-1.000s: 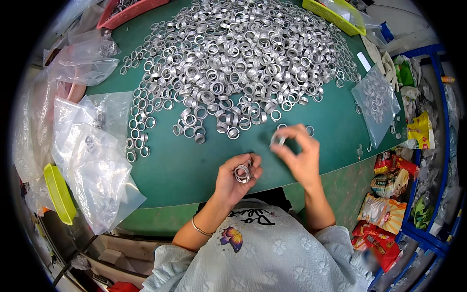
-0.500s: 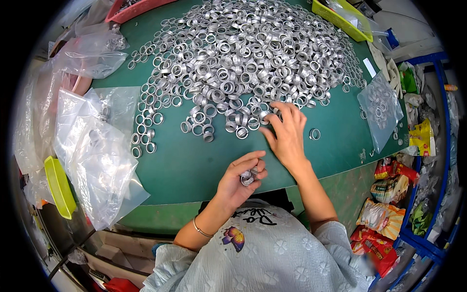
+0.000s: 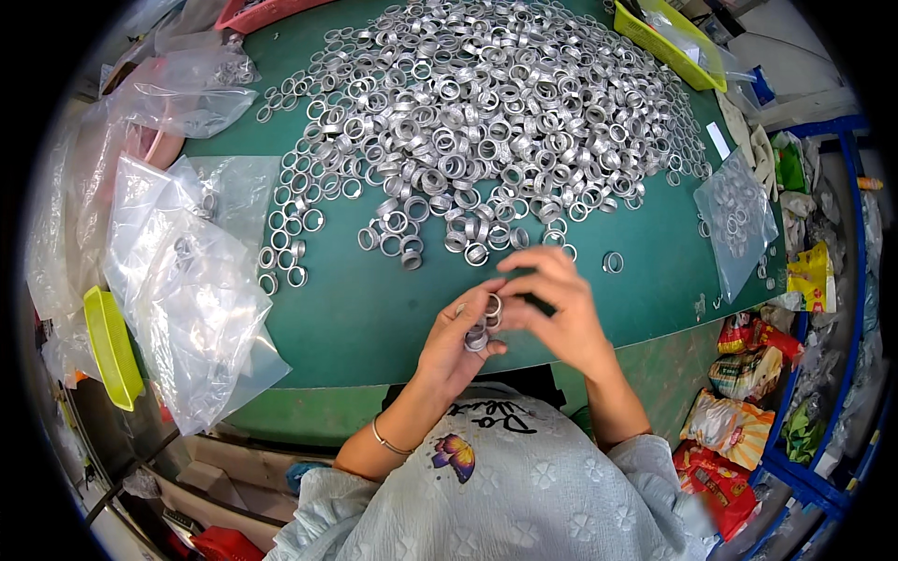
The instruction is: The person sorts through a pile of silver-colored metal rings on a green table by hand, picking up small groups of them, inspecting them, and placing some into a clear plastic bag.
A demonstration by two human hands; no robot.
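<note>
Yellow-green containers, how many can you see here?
2: one container sits at the far right of the table; a second container is at left, beside clear plastic bags. More may be hidden under the bags.

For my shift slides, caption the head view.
Left hand holding silvery rings, right hand close by, before a ring pile on a green table.

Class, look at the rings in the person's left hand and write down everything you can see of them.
The rings are round, open-centred, silver-grey and look like metal. At least two show, bunched in the left hand, which partly hides them, so their exact number is unclear. They are held above the near part of the green table. The right hand is close beside them, blurred; whether it touches one cannot be told.
</note>
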